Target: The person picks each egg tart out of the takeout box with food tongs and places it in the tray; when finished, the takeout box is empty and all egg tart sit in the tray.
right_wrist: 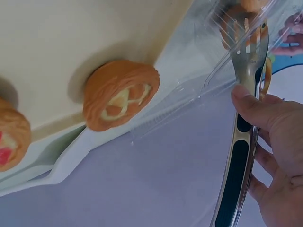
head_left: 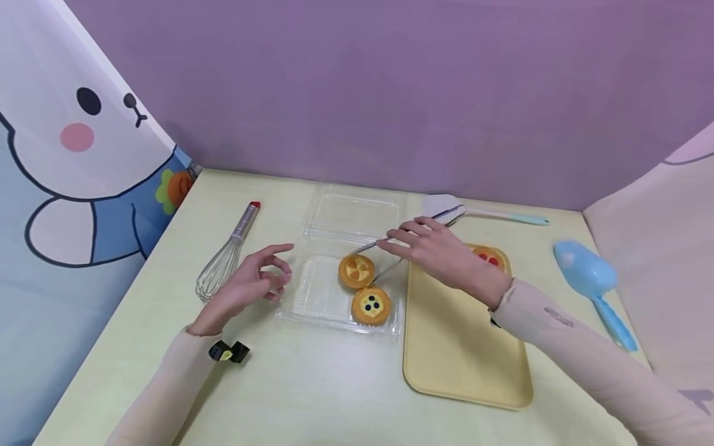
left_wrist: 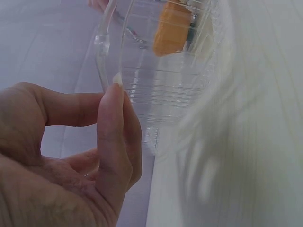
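Note:
My right hand [head_left: 435, 254] holds metal tongs [right_wrist: 246, 61] with dark handle inlays and a slotted head. Their two arms reach either side of an orange-topped tart [head_left: 357, 271] over the clear plastic container [head_left: 312, 291]. A tart with dark berries [head_left: 371, 306] sits beside it in the base. My left hand [head_left: 253, 282] is at the container's left edge, thumb and finger pinching the rim in the left wrist view. Beneath my right forearm lies a yellow tray [head_left: 463, 371]; on it are a red-topped tart [head_left: 488, 257] and another orange-topped tart [right_wrist: 122, 94], hidden by my hand in the head view.
The container's lid [head_left: 357, 210] stands open behind its base. A whisk [head_left: 225, 263] lies left, by my left hand. At the back right is a spatula [head_left: 502, 215] with a mint handle; a blue scoop [head_left: 588, 272] lies near the right edge. A purple backdrop [head_left: 390, 93] rises behind the table.

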Demonstrator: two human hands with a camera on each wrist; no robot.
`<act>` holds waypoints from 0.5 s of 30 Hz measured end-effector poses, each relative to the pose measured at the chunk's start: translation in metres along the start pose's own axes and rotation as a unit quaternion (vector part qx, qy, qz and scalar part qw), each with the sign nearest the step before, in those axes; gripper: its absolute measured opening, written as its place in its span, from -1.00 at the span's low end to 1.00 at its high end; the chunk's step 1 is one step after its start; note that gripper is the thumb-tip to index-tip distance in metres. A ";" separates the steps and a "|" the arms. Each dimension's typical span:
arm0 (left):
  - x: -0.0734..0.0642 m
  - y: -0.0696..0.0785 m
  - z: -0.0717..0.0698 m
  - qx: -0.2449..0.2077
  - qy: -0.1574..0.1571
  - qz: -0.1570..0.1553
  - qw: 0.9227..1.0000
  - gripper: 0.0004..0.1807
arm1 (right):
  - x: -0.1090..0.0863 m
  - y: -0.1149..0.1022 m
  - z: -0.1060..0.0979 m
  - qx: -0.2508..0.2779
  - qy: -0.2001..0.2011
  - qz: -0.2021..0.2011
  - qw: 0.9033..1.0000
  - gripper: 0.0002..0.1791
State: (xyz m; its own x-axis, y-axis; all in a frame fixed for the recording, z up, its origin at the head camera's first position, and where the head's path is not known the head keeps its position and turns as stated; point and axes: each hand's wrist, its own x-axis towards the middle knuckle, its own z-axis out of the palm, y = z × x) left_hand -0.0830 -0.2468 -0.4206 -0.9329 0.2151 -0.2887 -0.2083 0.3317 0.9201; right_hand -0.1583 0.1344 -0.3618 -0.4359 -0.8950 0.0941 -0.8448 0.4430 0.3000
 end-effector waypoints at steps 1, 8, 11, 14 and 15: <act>0.000 0.000 0.000 -0.001 0.000 0.000 1.000 -0.22 | 0.001 -0.001 0.000 0.002 -0.003 -0.001 1.000 -0.28; 0.002 0.001 0.002 -0.001 0.000 0.001 1.000 -0.22 | 0.011 -0.008 0.007 0.018 -0.009 0.003 1.000 -0.30; 0.001 0.001 0.001 0.000 0.001 -0.001 1.000 -0.21 | 0.015 -0.012 0.010 0.024 -0.012 0.004 1.000 -0.31; 0.000 0.001 0.001 0.002 0.001 0.000 1.000 -0.20 | 0.019 -0.017 0.010 0.027 -0.019 0.006 0.999 -0.30; 0.000 0.000 0.001 0.002 0.001 -0.001 1.000 -0.20 | 0.020 -0.018 0.010 0.030 -0.024 0.009 0.999 -0.29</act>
State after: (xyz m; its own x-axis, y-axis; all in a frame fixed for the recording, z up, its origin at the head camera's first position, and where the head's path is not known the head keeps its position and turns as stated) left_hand -0.0828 -0.2461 -0.4205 -0.9330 0.2134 -0.2896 -0.2086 0.3350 0.9188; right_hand -0.1552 0.1088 -0.3749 -0.4636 -0.8844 0.0536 -0.8535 0.4620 0.2409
